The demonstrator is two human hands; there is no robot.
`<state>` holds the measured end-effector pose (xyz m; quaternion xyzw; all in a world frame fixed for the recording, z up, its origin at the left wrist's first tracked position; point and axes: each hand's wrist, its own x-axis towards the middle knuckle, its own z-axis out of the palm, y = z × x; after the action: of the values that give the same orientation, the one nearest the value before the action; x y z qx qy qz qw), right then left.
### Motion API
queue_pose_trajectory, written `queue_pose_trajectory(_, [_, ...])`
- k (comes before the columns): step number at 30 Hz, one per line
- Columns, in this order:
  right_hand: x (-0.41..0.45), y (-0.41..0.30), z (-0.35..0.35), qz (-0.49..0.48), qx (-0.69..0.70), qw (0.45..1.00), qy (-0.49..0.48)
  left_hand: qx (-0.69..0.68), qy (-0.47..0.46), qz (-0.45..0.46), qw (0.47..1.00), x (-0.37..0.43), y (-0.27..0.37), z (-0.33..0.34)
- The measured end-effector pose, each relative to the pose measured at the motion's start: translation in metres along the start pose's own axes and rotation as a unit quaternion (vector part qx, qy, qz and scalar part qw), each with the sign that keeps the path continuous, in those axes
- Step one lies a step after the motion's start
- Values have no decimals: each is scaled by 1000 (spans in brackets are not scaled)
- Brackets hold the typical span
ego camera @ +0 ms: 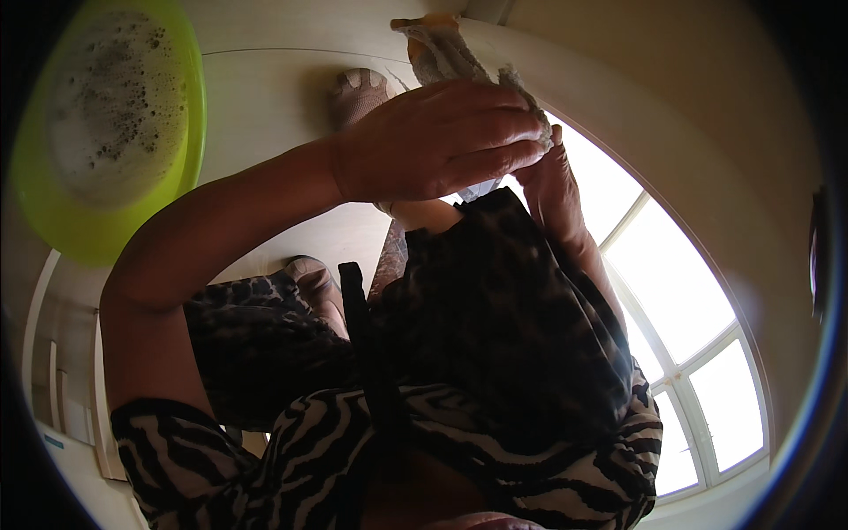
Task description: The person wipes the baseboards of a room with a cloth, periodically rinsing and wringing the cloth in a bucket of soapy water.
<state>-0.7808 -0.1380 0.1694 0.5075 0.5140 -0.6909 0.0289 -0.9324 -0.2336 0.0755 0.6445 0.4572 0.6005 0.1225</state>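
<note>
A greyish, rough-textured cloth [450,56] with an orange part at its far end is bunched between my hands. My left hand [444,146] reaches across from the left and is closed over the cloth, its back towards me. At the cloth's near end, my right hand [555,182] has its fingertips against the fabric. Some of its fingers are hidden behind my left hand. Below both hands, my bent knee rises in dark patterned trousers [497,298].
A lime-green basin [202,112] of foamy water [112,119] stands at the upper left. My feet show in one shoe [361,96] and another shoe [311,275] on the pale surface [265,99]. A bright paned window [669,298] is on the right, beside a wall [662,79].
</note>
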Motion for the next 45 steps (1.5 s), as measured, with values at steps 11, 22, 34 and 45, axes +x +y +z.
queue_pose_trajectory(11, [28, -3, 32, 76, 437, 858, -260, 112, -109, 18, 987, -2, 32, -49])
queue_pose_trajectory(22, [41, -4, 59, -405, -344, 846, 33, -15, 12, -376, 926, 5, 68, -95])
queue_pose_trajectory(34, [37, -15, 68, -325, -108, 931, 123, -78, 48, -480, 872, -14, 24, -72])
queue_pose_trajectory(45, [21, -16, 37, -316, -251, 913, 55, -313, -35, -508, 802, -3, 20, -52])
